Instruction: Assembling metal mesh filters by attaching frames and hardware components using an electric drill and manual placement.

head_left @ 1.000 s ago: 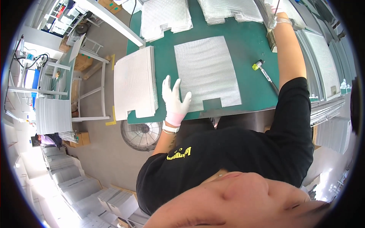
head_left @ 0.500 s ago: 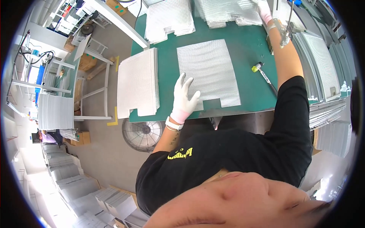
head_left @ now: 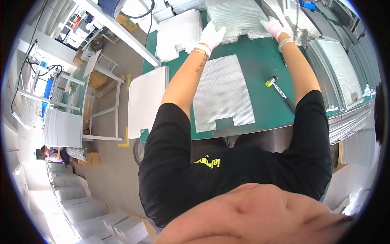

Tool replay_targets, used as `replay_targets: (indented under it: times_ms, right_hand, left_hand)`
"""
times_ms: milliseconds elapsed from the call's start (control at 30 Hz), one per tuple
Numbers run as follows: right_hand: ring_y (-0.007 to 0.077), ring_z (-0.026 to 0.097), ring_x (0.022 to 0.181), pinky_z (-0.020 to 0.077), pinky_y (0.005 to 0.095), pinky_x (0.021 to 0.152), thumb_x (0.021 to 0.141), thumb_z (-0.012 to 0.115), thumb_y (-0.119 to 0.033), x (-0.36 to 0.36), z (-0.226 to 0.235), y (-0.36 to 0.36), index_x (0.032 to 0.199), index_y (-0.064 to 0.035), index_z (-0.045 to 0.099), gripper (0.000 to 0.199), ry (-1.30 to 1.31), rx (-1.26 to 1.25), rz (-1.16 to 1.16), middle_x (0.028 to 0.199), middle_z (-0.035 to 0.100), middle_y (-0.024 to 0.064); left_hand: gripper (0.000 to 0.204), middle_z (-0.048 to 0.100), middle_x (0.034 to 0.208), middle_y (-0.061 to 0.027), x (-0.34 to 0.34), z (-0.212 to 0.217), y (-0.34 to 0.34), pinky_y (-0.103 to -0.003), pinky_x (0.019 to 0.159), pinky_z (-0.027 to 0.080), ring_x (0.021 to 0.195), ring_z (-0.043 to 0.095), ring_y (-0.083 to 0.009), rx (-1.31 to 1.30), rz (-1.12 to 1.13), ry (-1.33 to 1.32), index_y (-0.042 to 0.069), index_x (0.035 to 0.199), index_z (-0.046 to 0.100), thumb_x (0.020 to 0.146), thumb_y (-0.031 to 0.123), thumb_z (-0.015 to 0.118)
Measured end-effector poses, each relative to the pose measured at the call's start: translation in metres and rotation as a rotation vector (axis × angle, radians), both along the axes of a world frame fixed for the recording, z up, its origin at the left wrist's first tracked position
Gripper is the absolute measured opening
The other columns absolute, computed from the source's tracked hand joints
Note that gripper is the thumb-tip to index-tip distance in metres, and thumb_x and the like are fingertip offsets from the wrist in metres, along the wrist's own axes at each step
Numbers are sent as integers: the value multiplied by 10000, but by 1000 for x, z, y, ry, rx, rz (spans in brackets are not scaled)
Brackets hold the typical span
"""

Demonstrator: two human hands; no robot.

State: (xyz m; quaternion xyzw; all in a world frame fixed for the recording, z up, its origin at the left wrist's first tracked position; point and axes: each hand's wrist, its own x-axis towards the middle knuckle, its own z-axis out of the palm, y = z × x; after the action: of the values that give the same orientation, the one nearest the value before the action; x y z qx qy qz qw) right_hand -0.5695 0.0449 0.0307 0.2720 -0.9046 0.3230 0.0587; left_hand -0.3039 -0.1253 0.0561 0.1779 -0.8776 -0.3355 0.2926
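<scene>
Fingers (head_left: 219, 30) of the left hand (head_left: 212, 36), in a white glove, spread fairly wide and laid flat on the near left edge of a mesh stack (head_left: 237, 18) at the far side of the green mat (head_left: 260, 69). Not curled round anything, just pressing on top. Fingers of the right hand (head_left: 273, 27), also gloved, resting on the near right corner of the same stack; can't tell whether closed on the edge or only touching, too small and bent by the lens.

Stack itself: silvery-white sheets with a fine diamond pattern, slightly see-through, edges a bit ragged and not perfectly lined up. Right under and between both sets of fingertips.

Closer to the body than the fingers, between the two forearms: a single mesh sheet (head_left: 221, 93) lying flat on the mat, same diamond texture, squarish with a rectangular notch cut in the near edge.

Left of the left fingers: another white mesh pile (head_left: 176, 34), just beside the first stack. Further left and nearer: a plain white sheet pile (head_left: 146, 101) hanging over the mat edge.

Below the right fingers, near the right forearm: a small tool (head_left: 278, 89) with a yellow-green head and dark handle, lying loose on the mat, apart from the single sheet. Right of the right fingers: grey framed panels (head_left: 341, 73) stacked slanted.
</scene>
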Motion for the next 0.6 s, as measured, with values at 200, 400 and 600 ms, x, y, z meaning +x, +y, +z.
replay_targets:
  times_ms: [200,400,600]
  right_hand:
    - [403,651,1087,515,433,952,875,592,-407,-4,-14,4,1276,4,587,574,-141,199,85,1208,653,251]
    - [367,649,1013,507,428,910,938,562,-404,46,36,4,1259,-26,603,498,269,-191,133,1164,660,210]
    - [298,649,1009,499,397,909,955,558,-453,88,104,30,1257,-40,614,514,204,-57,48,1125,690,165]
  left_hand:
    - [757,519,1358,-285,-38,-4,28,-527,1090,340,1308,452,-412,-213,246,-442,-24,1412,453,901,531,510]
    - [698,480,1407,-277,-33,14,22,-530,1113,309,1346,404,-416,-704,357,-10,-43,1395,466,896,436,558]
    - [673,501,1415,-241,-7,18,-30,-411,1080,410,1290,502,-373,611,-9,873,-76,1446,344,854,68,631]
